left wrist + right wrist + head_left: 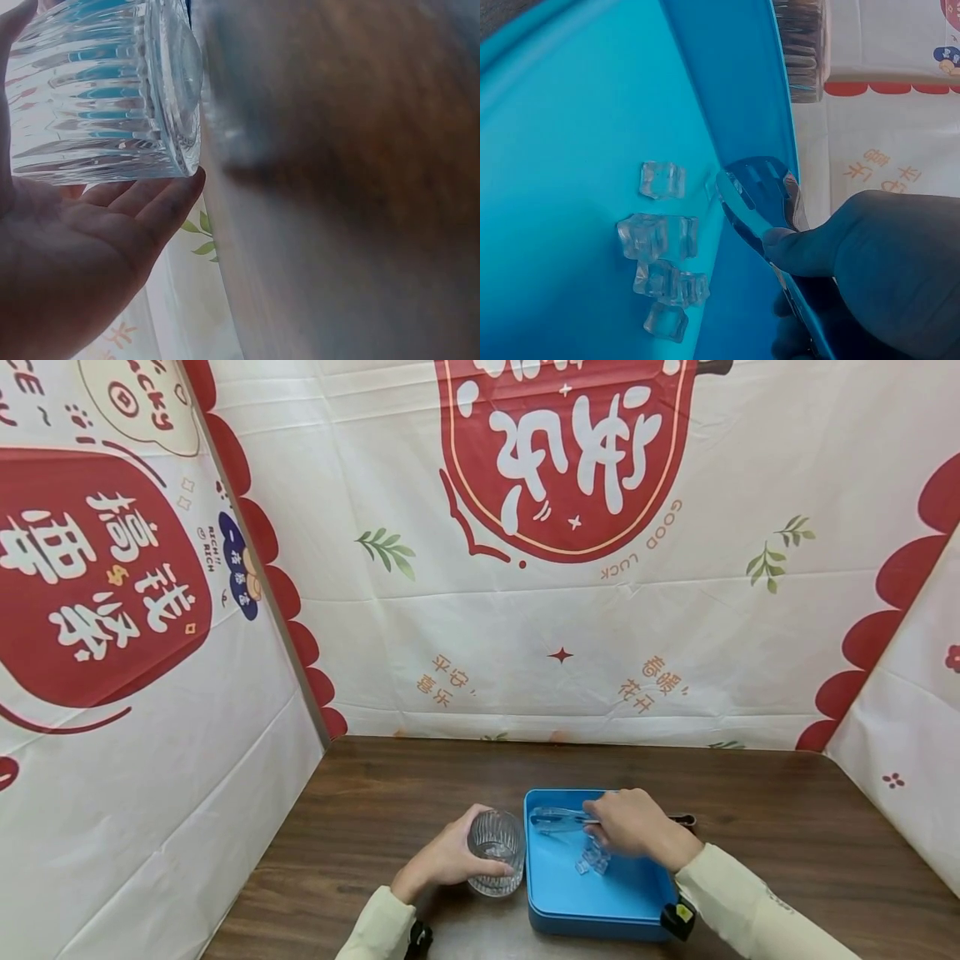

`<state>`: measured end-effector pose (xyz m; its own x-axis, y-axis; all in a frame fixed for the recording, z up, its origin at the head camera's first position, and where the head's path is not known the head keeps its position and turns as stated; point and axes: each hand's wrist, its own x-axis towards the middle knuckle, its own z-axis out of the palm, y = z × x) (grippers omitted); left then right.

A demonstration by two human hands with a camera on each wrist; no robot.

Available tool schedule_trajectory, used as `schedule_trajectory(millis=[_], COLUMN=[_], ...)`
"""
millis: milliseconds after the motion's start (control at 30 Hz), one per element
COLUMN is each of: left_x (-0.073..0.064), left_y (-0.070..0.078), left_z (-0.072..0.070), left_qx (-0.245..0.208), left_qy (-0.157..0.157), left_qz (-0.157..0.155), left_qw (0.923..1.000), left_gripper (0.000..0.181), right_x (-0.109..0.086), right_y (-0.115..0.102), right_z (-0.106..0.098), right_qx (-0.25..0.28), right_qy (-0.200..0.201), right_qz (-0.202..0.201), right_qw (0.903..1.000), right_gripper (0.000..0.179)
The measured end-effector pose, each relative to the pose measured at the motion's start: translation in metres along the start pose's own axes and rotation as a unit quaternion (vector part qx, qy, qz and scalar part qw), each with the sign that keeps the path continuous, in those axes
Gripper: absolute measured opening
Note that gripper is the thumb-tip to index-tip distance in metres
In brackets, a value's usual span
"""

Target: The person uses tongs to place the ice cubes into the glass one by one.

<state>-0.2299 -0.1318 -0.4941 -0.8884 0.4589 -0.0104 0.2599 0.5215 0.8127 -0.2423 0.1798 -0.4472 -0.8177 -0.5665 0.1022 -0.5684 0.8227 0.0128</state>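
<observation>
A clear ribbed glass (496,852) is held by my left hand (450,852), fingers and thumb around its side, just left of the blue tray (555,893). The left wrist view shows the glass (90,97) from the side, near the tabletop; whether its base touches is unclear. Over the tray, my right hand (633,827) grips metal tongs (558,820), their slotted tips pointing left. Several clear ice cubes (660,247) lie clustered on the tray floor. Near the tongs' tips (757,191) is a faint clear shape; I cannot tell if they pinch a cube.
The dark wooden table (405,777) carries the tray and glass. A white printed cloth (525,635) hangs behind the table, with further cloth panels on the left and right. The tray's raised walls surround the cubes.
</observation>
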Motion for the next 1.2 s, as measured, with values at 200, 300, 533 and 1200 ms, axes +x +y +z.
schedule_trajectory(millis=[200, 300, 533, 1200], left_x=[0.001, 0.002, 0.001, 0.002], left_y=[-0.001, 0.0, 0.0, -0.004], left_z=[0.0, 0.0, -0.001, -0.004], left_qx=[0.001, 0.005, 0.012, 0.03], left_qy=[-0.001, 0.0, 0.0, -0.005], left_qz=[0.0, -0.002, 0.004, 0.027], left_qw=[1.0, 1.0, 0.9999, 0.9992], left_gripper=[0.077, 0.077, 0.077, 0.075], right_x=[-0.002, -0.004, -0.008, -0.015], right_y=[0.003, 0.005, 0.007, 0.014], right_z=[-0.003, -0.005, -0.011, -0.022], right_qx=[0.012, 0.011, 0.004, 0.009], right_qy=[0.008, 0.011, 0.014, 0.023], right_qz=[0.003, 0.004, 0.012, 0.027], right_qw=[0.9999, 0.9999, 0.9998, 0.9993], right_gripper=[0.017, 0.017, 0.019, 0.019])
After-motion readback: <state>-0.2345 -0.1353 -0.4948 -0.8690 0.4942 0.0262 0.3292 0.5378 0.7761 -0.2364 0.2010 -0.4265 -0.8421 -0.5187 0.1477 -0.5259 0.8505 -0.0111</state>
